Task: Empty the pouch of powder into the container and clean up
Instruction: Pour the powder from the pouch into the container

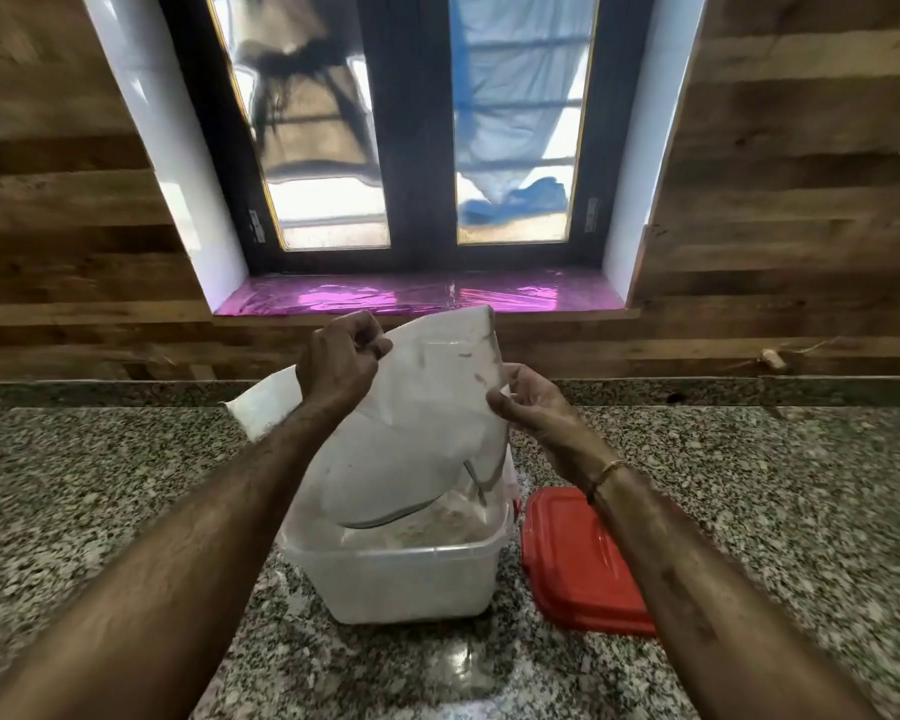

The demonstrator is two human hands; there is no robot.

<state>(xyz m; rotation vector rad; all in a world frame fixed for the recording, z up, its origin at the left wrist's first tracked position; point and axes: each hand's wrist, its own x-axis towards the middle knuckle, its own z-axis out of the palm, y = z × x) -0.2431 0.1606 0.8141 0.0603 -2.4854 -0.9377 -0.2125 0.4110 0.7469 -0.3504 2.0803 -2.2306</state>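
Daylight enters through the frosted window (401, 127) ahead and glares on the pink sill (417, 296) and the polished table (126, 485); the room is otherwise dim, the wooden wall (63, 200) smeared by motion blur, with straight lines bowed at the edges

Left hand (340, 367) fisted, right hand (533, 402) pinching — both raised.

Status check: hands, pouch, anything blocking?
Left hand and right hand both gripping pouch, upended over open container. Powder inside. Red lid beside it, off. Nothing blocking.
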